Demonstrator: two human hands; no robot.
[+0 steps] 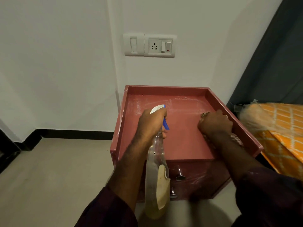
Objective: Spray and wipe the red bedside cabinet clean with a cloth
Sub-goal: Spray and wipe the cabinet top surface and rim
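Note:
The red bedside cabinet (183, 145) stands against the white wall, its recessed top ringed by a raised rim. White streaks show along the back and left of the top. My left hand (151, 122) grips the neck of a clear spray bottle (155, 174) with a white and blue head, its nozzle pointing over the top's left side. My right hand (214, 122) is curled round a patterned cloth (205, 114) and presses it on the right part of the top. Most of the cloth is hidden under the hand.
A bed with an orange patterned sheet (283, 128) sits close at the right, with a dark curtain (275, 63) behind it. A socket and switch plate (149, 45) is on the wall above the cabinet. Two metal drawer knobs (180, 175) stick out in front. Beige floor lies left.

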